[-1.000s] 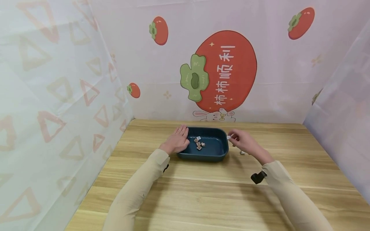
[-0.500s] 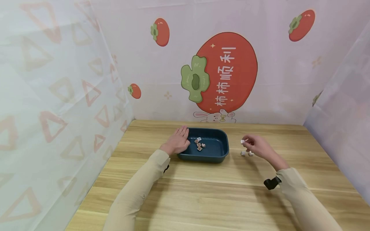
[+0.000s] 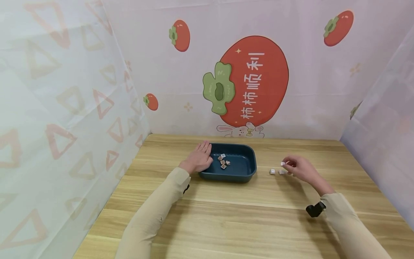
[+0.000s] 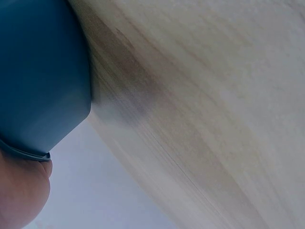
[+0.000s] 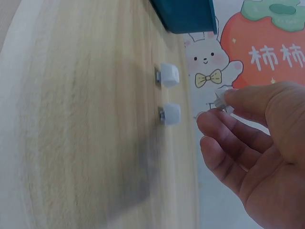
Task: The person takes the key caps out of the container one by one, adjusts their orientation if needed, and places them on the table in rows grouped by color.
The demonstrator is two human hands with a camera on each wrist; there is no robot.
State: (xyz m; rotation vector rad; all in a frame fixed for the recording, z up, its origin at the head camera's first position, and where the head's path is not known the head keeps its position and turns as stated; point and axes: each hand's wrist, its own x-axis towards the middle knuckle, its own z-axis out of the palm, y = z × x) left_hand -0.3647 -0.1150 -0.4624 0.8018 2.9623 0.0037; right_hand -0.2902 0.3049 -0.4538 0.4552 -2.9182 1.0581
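Observation:
My left hand (image 3: 199, 159) rests with its fingers extended over the left end of a dark blue rectangular box (image 3: 228, 177), whose outer wall fills a corner of the left wrist view. Several small white and brown cubes (image 3: 223, 162) lie inside the box. To the right of it, my right hand (image 3: 300, 168) pinches a small white cube (image 5: 223, 99) between thumb and index finger, above the table. Two more white cubes stand below: a left one (image 3: 272, 172) and a right one (image 3: 281, 172), close to the hand. In the right wrist view both have a short grey foot.
The light wooden table (image 3: 207, 219) reaches back to a printed cloth backdrop (image 3: 181, 75) with red persimmons and a rabbit. Another cloth (image 3: 58, 144) with triangles stands along the left side.
The right hand, pinching the white cube, has moved right, away from the box's right rim, to above the two standing cubes. The left hand and the box stay in place.

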